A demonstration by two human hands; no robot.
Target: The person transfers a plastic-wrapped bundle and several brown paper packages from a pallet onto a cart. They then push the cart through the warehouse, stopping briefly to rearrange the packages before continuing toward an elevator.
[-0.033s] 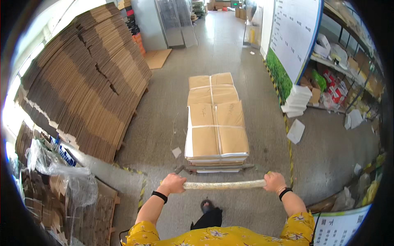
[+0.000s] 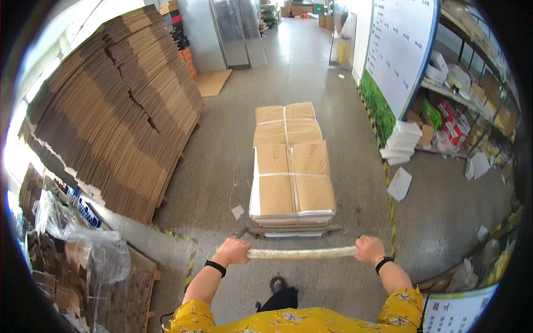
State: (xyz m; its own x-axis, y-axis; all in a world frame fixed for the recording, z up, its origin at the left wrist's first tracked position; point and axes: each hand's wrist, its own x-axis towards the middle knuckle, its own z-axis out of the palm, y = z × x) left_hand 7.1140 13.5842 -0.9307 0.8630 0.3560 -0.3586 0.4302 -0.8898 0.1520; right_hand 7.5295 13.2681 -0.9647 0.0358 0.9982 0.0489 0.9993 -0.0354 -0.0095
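My left hand (image 2: 234, 250) is closed around the left end of a tape-wrapped push handle (image 2: 302, 253). At the handle's other end, my right hand (image 2: 370, 249) grips it in the same way. Beyond the handle a low cart (image 2: 327, 228) carries strapped bundles of paper in brown wrapping (image 2: 294, 177). White straps cross on top of the bundles, and white sheet edges show along their sides. Most of the cart's deck is hidden under the load. Both arms reach forward, with a dark band on each wrist.
Tall stacks of flat cardboard (image 2: 116, 111) line the left, with plastic film (image 2: 105, 252) over lower cardboard nearer me. To the right stand a large board (image 2: 397, 50), white foam blocks (image 2: 401, 141) and a cluttered shelf (image 2: 452, 91). Yellow-black tape (image 2: 392, 216) marks the floor; a doorway (image 2: 297, 33) lies ahead.
The cart's load and the surroundings sit very slightly lower in the picture. Both hands keep their hold on the handle.
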